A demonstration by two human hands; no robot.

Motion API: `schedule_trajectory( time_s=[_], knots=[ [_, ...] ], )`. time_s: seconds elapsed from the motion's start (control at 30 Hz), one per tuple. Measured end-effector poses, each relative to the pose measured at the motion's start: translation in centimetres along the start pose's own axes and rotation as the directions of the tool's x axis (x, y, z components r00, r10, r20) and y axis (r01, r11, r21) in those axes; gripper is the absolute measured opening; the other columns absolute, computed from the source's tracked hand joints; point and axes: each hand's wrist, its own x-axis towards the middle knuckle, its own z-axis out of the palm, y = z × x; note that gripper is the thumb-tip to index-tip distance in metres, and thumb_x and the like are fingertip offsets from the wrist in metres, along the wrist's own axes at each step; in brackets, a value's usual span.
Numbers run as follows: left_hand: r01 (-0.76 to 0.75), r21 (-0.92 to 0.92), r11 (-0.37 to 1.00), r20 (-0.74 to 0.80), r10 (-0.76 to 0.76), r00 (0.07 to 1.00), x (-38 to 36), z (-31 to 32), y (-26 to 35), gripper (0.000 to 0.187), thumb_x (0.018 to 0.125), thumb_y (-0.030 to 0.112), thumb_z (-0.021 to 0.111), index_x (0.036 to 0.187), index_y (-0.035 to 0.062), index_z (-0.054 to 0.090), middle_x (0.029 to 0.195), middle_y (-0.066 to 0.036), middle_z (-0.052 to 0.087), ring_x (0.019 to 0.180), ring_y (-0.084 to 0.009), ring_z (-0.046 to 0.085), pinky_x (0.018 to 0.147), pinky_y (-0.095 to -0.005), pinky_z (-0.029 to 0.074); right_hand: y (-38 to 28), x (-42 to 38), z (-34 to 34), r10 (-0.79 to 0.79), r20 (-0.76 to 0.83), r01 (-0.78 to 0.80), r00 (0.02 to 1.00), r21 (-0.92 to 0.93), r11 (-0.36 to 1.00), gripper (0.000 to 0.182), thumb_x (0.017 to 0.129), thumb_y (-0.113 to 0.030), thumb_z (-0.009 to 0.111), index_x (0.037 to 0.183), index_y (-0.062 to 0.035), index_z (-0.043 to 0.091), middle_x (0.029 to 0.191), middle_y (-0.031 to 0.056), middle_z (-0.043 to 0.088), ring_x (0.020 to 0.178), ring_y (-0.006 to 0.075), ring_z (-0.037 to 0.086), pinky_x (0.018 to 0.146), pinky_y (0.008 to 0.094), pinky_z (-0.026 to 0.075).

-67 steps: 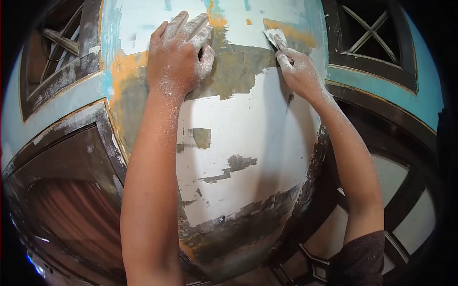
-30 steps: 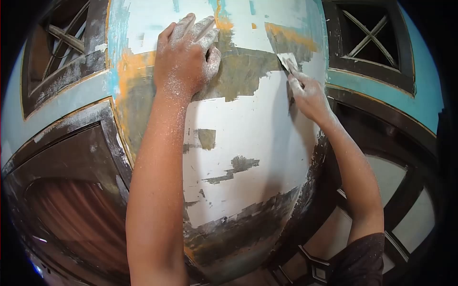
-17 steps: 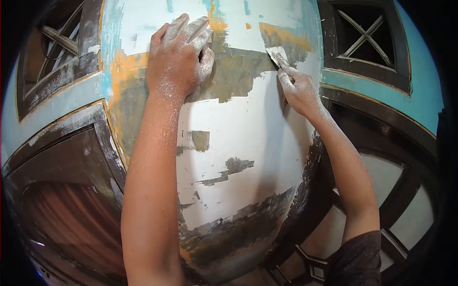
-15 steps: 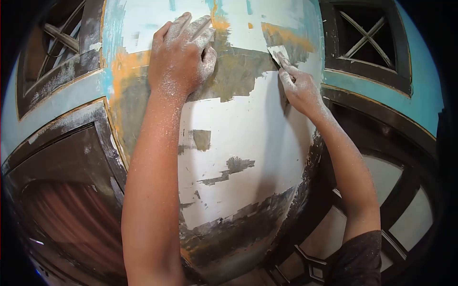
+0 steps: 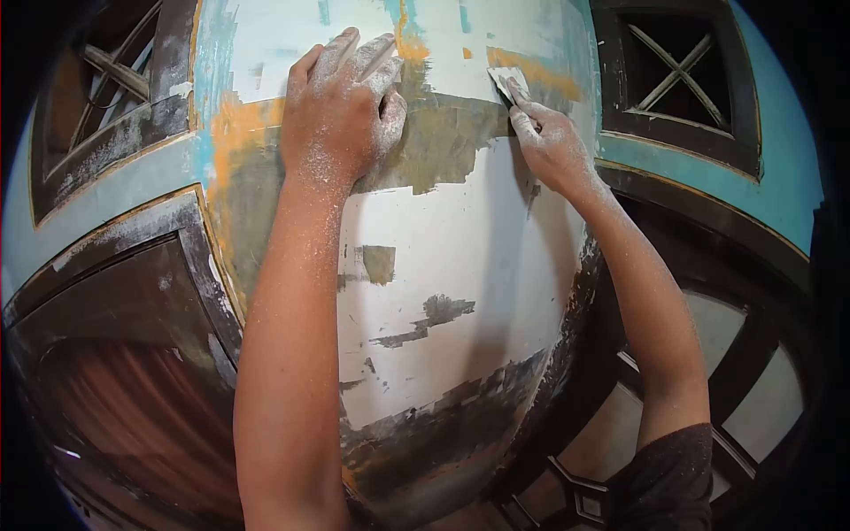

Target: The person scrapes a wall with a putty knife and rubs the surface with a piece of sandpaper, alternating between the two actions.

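My left hand (image 5: 341, 111), coated in white dust, lies against the patchy surface (image 5: 425, 221) with its fingers stretched upward and slightly apart. A small pale edge shows beside its index finger; whether it is a separate object is unclear. Farther right, my right hand (image 5: 551, 142) is closed on a small scraper (image 5: 507, 81). The scraper's whitish blade touches the surface at the border of a white area and a grey-brown band. White, orange, turquoise and bare grey-brown patches cover this surface.
Dark framed openings with crossed bars stand at upper left (image 5: 119, 71) and upper right (image 5: 680, 71). Below them are a dark panel with reddish drapery (image 5: 142, 398) at left and a dark frame with pale panes (image 5: 766, 407) at right. Turquoise wall shows around the frames.
My right hand and the scraper have moved up and slightly left along the surface. My left hand sits slightly farther right and lower in view.
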Motion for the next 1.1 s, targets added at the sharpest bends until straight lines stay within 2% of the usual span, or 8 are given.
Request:
schedule_trajectory(
  time_s=[0.03, 0.23, 0.43, 0.67, 0.77, 0.8, 0.9, 1.1],
  knots=[
    [0.007, -0.022, 1.0, -0.003, -0.007, 1.0, 0.0, -0.1, 0.0, 0.04, 0.094, 0.024, 0.062, 0.133, 0.0248, 0.07, 0.147, 0.007, 0.06, 0.143, -0.0181, 0.047, 0.123, -0.0413, 0.032, -0.9, -0.4, -0.6, 0.072, 0.068, -0.071, 0.995, -0.003, 0.997, 0.046, 0.104, -0.027, 0.051, 0.147, -0.0115, 0.056, 0.127, 0.0291, 0.067, 0.12, 0.0432, 0.065, 0.105, 0.0403, 0.047],
    [-0.003, -0.001, 1.0, -0.018, 0.003, 1.0, 0.1, -0.2, 0.0, 0.038, 0.094, 0.026, 0.062, 0.132, 0.024, 0.071, 0.146, 0.006, 0.061, 0.142, -0.018, 0.047, 0.122, -0.0417, 0.033, -1.8, 1.0, -0.3, 0.105, 0.032, -0.105, 0.994, 0.019, 0.994, 0.041, 0.104, -0.029, 0.052, 0.123, 0.0028, 0.069, 0.112, 0.0308, 0.071, 0.107, 0.0445, 0.069, 0.098, 0.0432, 0.05],
    [-0.009, -0.013, 1.0, -0.035, 0.008, 0.999, -0.1, 0.2, -0.2, 0.038, 0.094, 0.026, 0.063, 0.131, 0.0254, 0.071, 0.146, 0.007, 0.061, 0.142, -0.0181, 0.048, 0.122, -0.0419, 0.033, -1.5, 0.8, 0.7, 0.001, -0.094, 0.0, 0.996, 0.013, 1.0, 0.04, 0.101, -0.028, 0.05, 0.125, -0.0023, 0.069, 0.103, 0.03, 0.07, 0.098, 0.0477, 0.067, 0.092, 0.0518, 0.051],
    [-0.008, 0.006, 1.0, 0.0, 0.008, 1.0, -0.1, 0.0, -0.2, 0.038, 0.094, 0.026, 0.062, 0.131, 0.0262, 0.071, 0.147, 0.008, 0.06, 0.142, -0.0174, 0.047, 0.122, -0.0417, 0.032, -3.1, 0.9, 0.8, 0.135, -0.065, -0.129, 0.989, 0.096, 0.987, 0.04, 0.101, -0.025, 0.048, 0.118, 0.0022, 0.07, 0.102, 0.0302, 0.071, 0.098, 0.0446, 0.069, 0.092, 0.0495, 0.052],
    [-0.003, -0.003, 1.0, -0.029, 0.003, 1.0, 0.0, 0.1, -0.1, 0.038, 0.094, 0.025, 0.063, 0.13, 0.0256, 0.072, 0.147, 0.008, 0.06, 0.142, -0.0178, 0.048, 0.122, -0.0411, 0.033, -6.1, 1.2, -0.8, 0.338, 0.118, -0.352, 0.934, 0.138, 0.926, 0.039, 0.101, -0.024, 0.047, 0.119, 0.0025, 0.069, 0.095, 0.0295, 0.071, 0.089, 0.0433, 0.07, 0.087, 0.0493, 0.054],
    [-0.006, 0.0, 1.0, -0.014, 0.006, 1.0, 0.0, 0.1, -0.2, 0.038, 0.094, 0.025, 0.062, 0.131, 0.0256, 0.071, 0.147, 0.008, 0.06, 0.142, -0.0179, 0.048, 0.122, -0.0411, 0.033, -5.8, 1.4, 0.2, 0.11, -0.071, -0.103, 0.991, 0.092, 0.99, 0.039, 0.1, -0.024, 0.047, 0.118, 0.0018, 0.069, 0.092, 0.0294, 0.071, 0.086, 0.0436, 0.069, 0.085, 0.0503, 0.053],
    [-0.005, 0.002, 1.0, 0.006, 0.005, 1.0, 0.0, 0.0, -0.2, 0.039, 0.094, 0.025, 0.062, 0.131, 0.0257, 0.071, 0.148, 0.008, 0.06, 0.143, -0.018, 0.048, 0.122, -0.0411, 0.032, -5.5, 0.7, -0.7, 0.329, 0.084, -0.34, 0.94, 0.219, 0.915, 0.039, 0.1, -0.026, 0.048, 0.118, 0.0023, 0.069, 0.095, 0.0306, 0.07, 0.09, 0.0453, 0.069, 0.087, 0.0497, 0.052],
    [0.006, -0.002, 1.0, 0.016, -0.006, 1.0, 0.0, 0.1, -0.3, 0.04, 0.094, 0.026, 0.062, 0.133, 0.0266, 0.07, 0.15, 0.009, 0.058, 0.144, -0.0177, 0.046, 0.123, -0.0414, 0.031, -0.7, -2.5, -0.7, 0.147, 0.04, -0.15, 0.988, 0.083, 0.985, 0.042, 0.102, -0.026, 0.049, 0.132, -0.0028, 0.065, 0.097, 0.0294, 0.07, 0.093, 0.0442, 0.068, 0.089, 0.0457, 0.051]
  ],
)
